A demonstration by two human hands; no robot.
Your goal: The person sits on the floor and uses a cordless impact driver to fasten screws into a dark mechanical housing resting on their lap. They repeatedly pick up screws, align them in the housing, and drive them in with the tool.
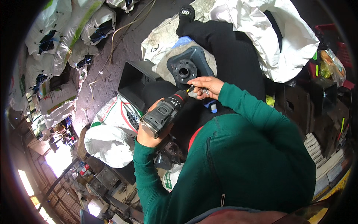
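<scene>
Fingers (196, 82) of the right hand (212, 86) were pinched together at the tip of the drill (162, 115), on a thin piece (191, 89) too small to make out. The left hand (147, 138) was closed around the drill, which pointed far and right. Just beyond the tip sat a grey part (191, 64) with a round, holed hub, beside the black-clad right leg (236, 52). Left of it stood a dark bin (131, 79); a printed sack (112, 143) lay nearer left, a white sack (274, 41) far right.
</scene>
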